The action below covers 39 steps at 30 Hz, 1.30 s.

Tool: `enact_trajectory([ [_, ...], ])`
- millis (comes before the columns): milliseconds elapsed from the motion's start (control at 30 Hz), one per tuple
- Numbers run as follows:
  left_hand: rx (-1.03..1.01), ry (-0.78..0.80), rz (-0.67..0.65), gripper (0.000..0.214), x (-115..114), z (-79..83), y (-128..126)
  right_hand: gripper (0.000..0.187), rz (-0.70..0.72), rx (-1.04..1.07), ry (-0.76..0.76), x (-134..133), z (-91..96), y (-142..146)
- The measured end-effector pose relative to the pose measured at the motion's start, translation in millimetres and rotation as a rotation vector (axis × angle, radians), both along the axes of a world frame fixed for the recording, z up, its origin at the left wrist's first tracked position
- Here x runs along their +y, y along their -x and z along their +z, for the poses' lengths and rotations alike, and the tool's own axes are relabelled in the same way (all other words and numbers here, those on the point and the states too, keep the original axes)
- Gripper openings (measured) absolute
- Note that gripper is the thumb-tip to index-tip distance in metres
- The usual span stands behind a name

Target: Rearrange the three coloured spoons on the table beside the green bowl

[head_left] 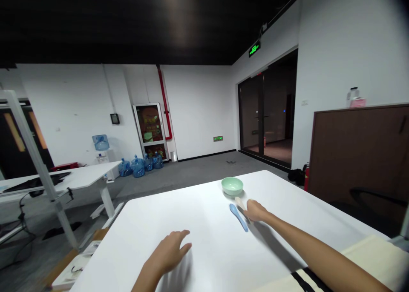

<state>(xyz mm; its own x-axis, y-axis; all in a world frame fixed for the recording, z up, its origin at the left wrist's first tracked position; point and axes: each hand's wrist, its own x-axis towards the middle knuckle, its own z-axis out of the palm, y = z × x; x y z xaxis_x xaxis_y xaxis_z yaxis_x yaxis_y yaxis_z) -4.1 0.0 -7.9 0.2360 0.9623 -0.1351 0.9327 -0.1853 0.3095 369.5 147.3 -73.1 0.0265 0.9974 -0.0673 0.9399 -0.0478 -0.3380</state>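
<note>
— On the white bench [179, 207]?
— A pale green bowl [232, 186], and just below it a cream spoon [240, 203] beside a blue spoon [238, 217].
— Hands?
— Right hand [255, 211] half open, fingertips touching the cream spoon; left hand [169, 253] open, empty.

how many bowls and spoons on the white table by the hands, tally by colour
pale green bowl: 1
blue spoon: 1
cream spoon: 1
total: 3

White walls [198, 109], grey carpet [191, 177], dark glass doors [260, 115]
</note>
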Motion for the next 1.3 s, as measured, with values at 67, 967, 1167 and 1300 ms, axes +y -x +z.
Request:
enact_trajectory([
  [67, -0.009, 0.007, 0.007, 0.057, 1, -0.5, 0, 0.015, 0.002, -0.019, 0.012, 2, -6.8, -2],
  [967, 0.008, 0.000, 0.002, 0.056, -1, 3.1, -4, 0.027, 0.027, -0.151, -0.075, -3, -5.9, 7],
  [1167, 0.002, -0.002, -0.001, 0.056, 1, -1.0, -2, 0.025, 0.118, -0.132, -0.089, -14, -5.4, 26],
  [1300, -0.002, -0.010, -0.007, 0.057, 4, -4.0, 1, 0.032, 0.109, -0.105, -0.035, -16, -14.7, 34],
])
